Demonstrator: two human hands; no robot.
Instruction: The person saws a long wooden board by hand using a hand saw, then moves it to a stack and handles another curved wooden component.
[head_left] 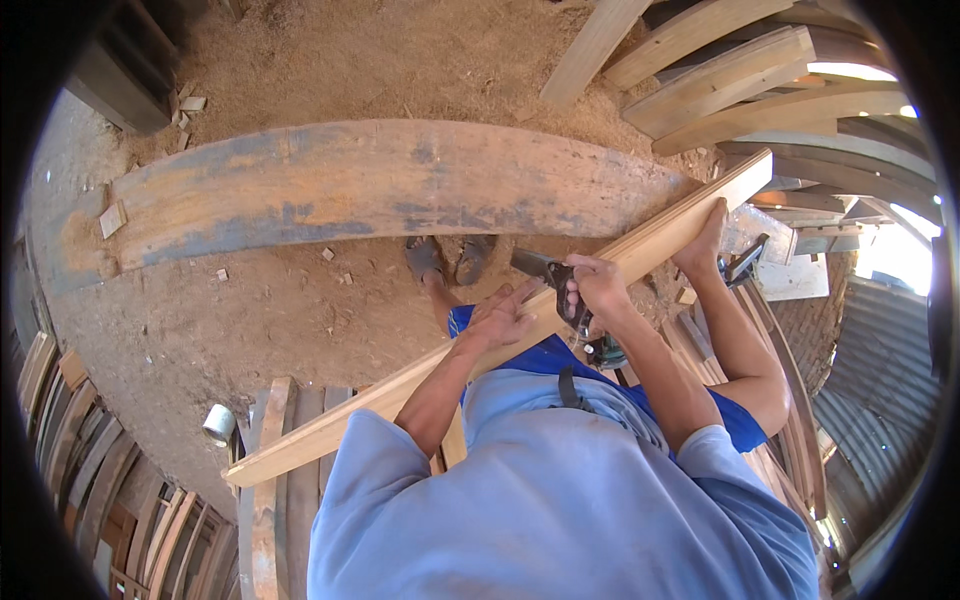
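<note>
A long pale board (330, 422) runs diagonally across my lap, from the lower left to the far right. My right hand (598, 287) grips the black handle of a handsaw (532, 263) above the board's middle. The saw's dark blade points left and away, looking short from this angle; whether its teeth touch the wood I cannot tell. Just left of the saw, my left hand (503, 316) lies on the board with fingers stretched out. My bare right foot (704, 240) presses against the board near its far right end.
Beyond my feet, a wide weathered plank (400, 185) spans the sawdust-covered ground. One sandal (475, 260) lies beside my left foot. Stacked timber (730, 85) fills the upper right, with more boards (90, 470) at lower left. A white can (218, 424) stands near the board's left end.
</note>
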